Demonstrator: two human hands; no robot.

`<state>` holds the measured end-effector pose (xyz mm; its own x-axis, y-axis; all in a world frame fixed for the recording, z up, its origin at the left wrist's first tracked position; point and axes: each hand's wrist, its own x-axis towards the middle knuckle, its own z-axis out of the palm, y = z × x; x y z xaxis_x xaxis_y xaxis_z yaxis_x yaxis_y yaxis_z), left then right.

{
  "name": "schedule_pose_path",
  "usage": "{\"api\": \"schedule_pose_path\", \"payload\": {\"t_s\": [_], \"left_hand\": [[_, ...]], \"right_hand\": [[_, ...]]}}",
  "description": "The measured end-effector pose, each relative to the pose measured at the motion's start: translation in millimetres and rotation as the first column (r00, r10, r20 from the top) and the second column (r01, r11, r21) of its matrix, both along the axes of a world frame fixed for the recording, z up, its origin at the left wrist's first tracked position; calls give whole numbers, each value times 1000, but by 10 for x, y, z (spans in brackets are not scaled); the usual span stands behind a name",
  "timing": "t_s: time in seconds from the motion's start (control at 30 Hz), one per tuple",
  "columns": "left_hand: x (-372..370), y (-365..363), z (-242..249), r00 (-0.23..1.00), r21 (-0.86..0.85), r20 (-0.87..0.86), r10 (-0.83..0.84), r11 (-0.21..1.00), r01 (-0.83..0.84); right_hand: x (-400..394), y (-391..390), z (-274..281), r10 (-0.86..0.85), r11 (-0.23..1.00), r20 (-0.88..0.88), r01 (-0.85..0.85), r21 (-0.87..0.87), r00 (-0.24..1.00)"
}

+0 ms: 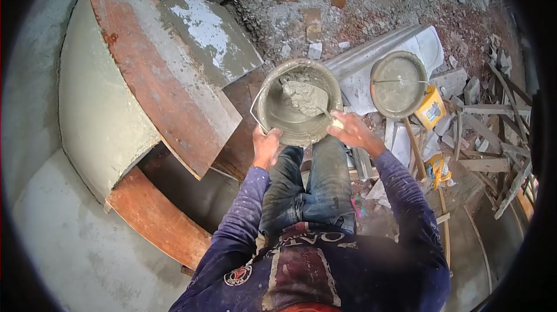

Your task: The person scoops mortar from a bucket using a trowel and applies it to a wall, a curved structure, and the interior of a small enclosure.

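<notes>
One bucket [304, 138] before the trousered legs [325, 187] contains mortar [297, 95] and a trowel [322, 109], the left hand [267, 145] grasping its rim, the right hand [353, 130] the trowel's handle; a steady rim and level blade should limit spillage.

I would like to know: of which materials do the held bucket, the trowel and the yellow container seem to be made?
Held bucket: perhaps plastic or rubber, dull; a grey crust hides much of it.
Trowel: pale handle, wood or plastic, I cannot tell; blade likely metal, but wet-looking mortar covers most of it.
Yellow container: probably plastic, from its smooth, bright colour.
</notes>
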<state>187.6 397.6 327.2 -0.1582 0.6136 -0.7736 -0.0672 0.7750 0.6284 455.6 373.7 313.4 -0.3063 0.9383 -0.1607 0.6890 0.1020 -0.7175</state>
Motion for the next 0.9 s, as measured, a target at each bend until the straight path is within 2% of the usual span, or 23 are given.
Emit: {"api": "schedule_pose_path", "payload": {"t_s": [0.03, 0.07, 0.1, 0.13, 0.2, 0.27, 0.33, 0.37, 0.4, 0.43, 0.47, 0.5, 0.53, 0.57, 0.63, 0.67, 0.7, 0.73, 0.77, 0.8, 0.83, 0.87, 0.9], "left_hand": [[-34, -29, -29, 1000, 7, -8, -2, 1000, 2], [-82, -57, -89, 999, -59, -31, -17, 998, 15], [-129, -73, -148, 998, -120, -54, -32, 993, 25], [-180, -137, -184, 997, -121, -71, -18, 993, 9], [-111, -95, -12, 990, -230, -136, 44, 970, -74], [-354, -416, -213, 987, -176, -160, -12, 984, -16], [-395, -477, -54, 974, -227, -216, -63, 974, 12], [-406, -463, 98, 951, -261, -268, -152, 962, 80], [-435, -542, 101, 968, -240, -246, -56, 971, -4], [-494, -646, 151, 892, -243, -386, -237, 959, 149], [-561, -822, 101, 910, -345, -380, -164, 938, 25], [-421, -666, 340, 875, -381, -438, -204, 924, 25], [-384, -623, 422, 862, -496, -439, -254, 868, 4], [-645, -1076, 132, 832, -307, -448, -329, 930, 202], [-709, -1392, -94, 871, -194, -465, -162, 978, 78], [-643, -1405, -113, 848, -137, -518, -114, 989, 50], [-721, -1427, -191, 819, -293, -519, -243, 951, 97], [-720, -1547, -223, 800, -459, -477, -363, 880, 126], [-625, -1478, -199, 877, -483, -423, -226, 876, -7], [-597, -1508, -258, 848, -259, -487, -208, 962, 87], [-509, -1371, -208, 915, -219, -392, -89, 976, 1], [-505, -1327, -237, 881, -218, -440, -175, 972, 84], [-520, -1355, -260, 835, -233, -487, -257, 959, 160]], "right_hand": [[17, 43, 78, -2, 1000, -8, 2, 7, 1000], [33, 266, 410, -221, 874, -215, 96, -476, 951], [33, 424, 594, -486, 538, -283, 28, -842, 827], [21, 454, 597, -480, 554, -303, 17, -832, 823], [13, 556, 546, -791, 540, -530, -58, -839, 305], [-84, 815, 565, -788, 587, -575, -16, -810, 220], [-225, 1152, 397, -768, 632, -632, 280, -722, 104], [-369, 1364, 254, -831, 543, -523, 485, -686, 191], [-543, 1649, 89, -874, 468, -436, 621, -629, 217], [-782, 1832, -631, -858, 462, -407, 818, -343, 314], [-1012, 2265, -321, -924, 366, -307, 758, -539, 227], [-1367, 2511, -919, -905, 409, -210, 891, -199, 369], [-1864, 2787, -1692, -894, 423, -241, 889, -176, 378], [-2269, 3113, -2162, -876, 443, -280, 885, -144, 393], [-2686, 3793, -1917, -463, 815, -85, 386, -431, 882], [-2842, 3965, -1609, -413, 883, -320, 288, -371, 853], [-2866, 3902, -1342, -328, 933, -515, 186, -308, 792], [-2762, 3686, -1231, -320, 927, -496, 158, -341, 807], [-2595, 3461, -1107, -452, 879, -537, 253, -404, 712], [-2413, 3313, -931, -572, 818, -570, 354, -454, 590], [-2099, 3063, -720, -585, 790, -523, 290, -540, 619], [-1698, 2760, -604, -590, 757, -485, 234, -610, 645], [-1413, 2334, -829, -482, 841, -466, 242, -483, 742]]}}
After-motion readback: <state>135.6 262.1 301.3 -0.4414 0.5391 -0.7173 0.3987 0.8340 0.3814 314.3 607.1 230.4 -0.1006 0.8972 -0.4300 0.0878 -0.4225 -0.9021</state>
